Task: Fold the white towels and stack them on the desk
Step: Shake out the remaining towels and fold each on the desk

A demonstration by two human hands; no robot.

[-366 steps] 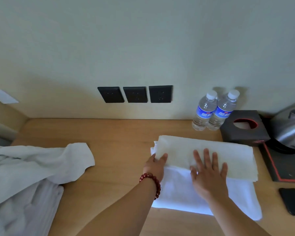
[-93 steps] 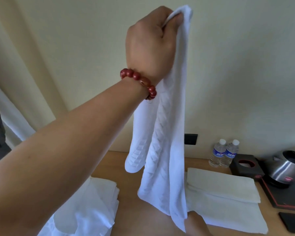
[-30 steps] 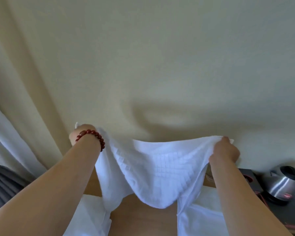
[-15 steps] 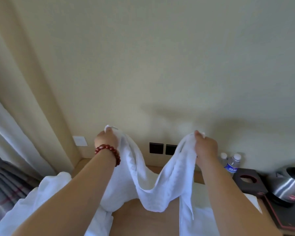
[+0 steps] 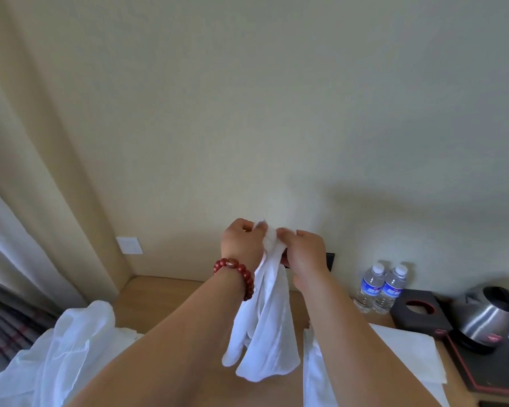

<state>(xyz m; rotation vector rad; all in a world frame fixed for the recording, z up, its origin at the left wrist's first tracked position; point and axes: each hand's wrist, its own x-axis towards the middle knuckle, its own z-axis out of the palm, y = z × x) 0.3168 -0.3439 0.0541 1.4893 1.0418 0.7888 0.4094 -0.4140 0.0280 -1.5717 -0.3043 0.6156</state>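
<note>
1. The wooden desk point(image 5: 147, 301) runs along the wall, its far-left corner tucked beside the curtain; bare wood shows in a strip down the middle, between the two lots of white cloth.
2. A loose heap of unfolded white towels point(image 5: 56, 353) spills over the desk's left edge, crumpled and uneven.
3. The folded towels point(image 5: 406, 359) lie flat near the right side of the desk, stacked with a cream layer on top.
4. The held towel point(image 5: 265, 327) hangs above the middle of the desk, bunched at the top and drooping in soft folds, clear of the wood.
5. The kettle point(image 5: 491, 315) stands on a dark tray at the right edge, with a black tissue box point(image 5: 417, 314) just beside it.
6. The left hand point(image 5: 241, 245), with a red bead bracelet, and the right hand point(image 5: 304, 251) meet, each with fingers curled, pinching the towel's top corners together.
7. Two water bottles point(image 5: 379, 289) stand touching each other against the wall at the desk's back edge.
</note>
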